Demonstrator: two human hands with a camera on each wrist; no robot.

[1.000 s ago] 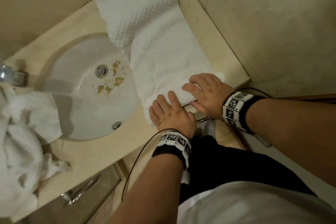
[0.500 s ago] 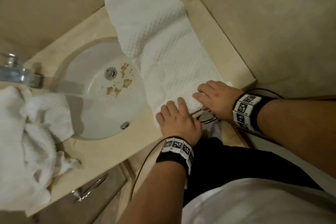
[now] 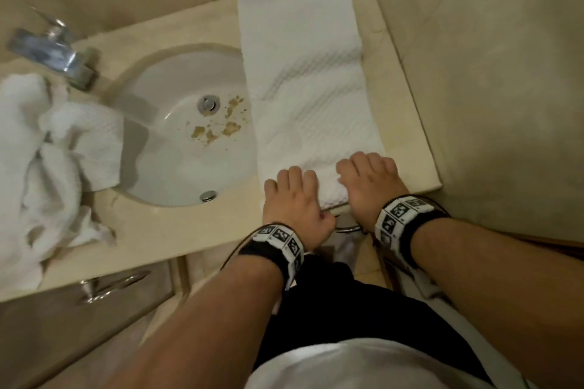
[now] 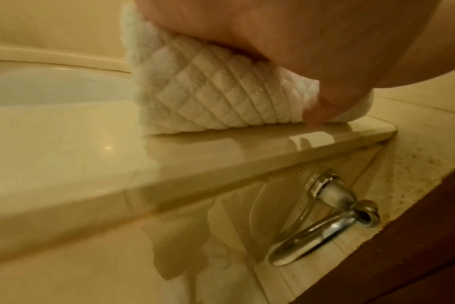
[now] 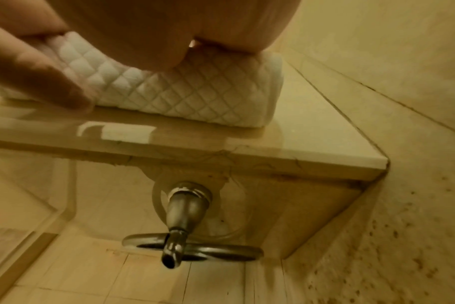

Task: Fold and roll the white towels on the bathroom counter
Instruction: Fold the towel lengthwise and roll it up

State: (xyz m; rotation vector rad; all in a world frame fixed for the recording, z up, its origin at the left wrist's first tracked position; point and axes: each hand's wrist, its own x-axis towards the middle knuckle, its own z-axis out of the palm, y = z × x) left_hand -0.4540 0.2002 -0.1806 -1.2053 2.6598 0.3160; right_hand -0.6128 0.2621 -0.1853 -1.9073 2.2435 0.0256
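- Pressing on the rolled near end of the folded towel point(image 3: 303, 79), left hand point(image 3: 292, 199) and right hand point(image 3: 371, 186) curl their fingers over it.
- The towel lies along the counter's point(image 3: 177, 230) right edge, beside the sink point(image 3: 177, 174).

Towel point(image 3: 303, 79), under the left hand point(image 3: 295, 199) and right hand point(image 3: 371, 181): white cloth, quilted diamond weave, soft matt pile, rolled thick at the near end. Counter point(image 3: 196, 230), beneath both hands: cream polished stone, glossy, showing reflections. Basin point(image 3: 177, 167), left of the left hand: white glazed ceramic, smooth, flecked with brown crumbs; drain fitting point(image 3: 208, 103) shiny metal. Tap point(image 3: 53, 54), far left: chromed metal, bright. Loose towels point(image 3: 38, 167), far left: white cloth, crumpled, same waffled texture. Ring holder point(image 5: 192, 242), below the right hand: chromed metal, dulled. Wristbands point(image 3: 401, 215): black fabric with printed white panels.
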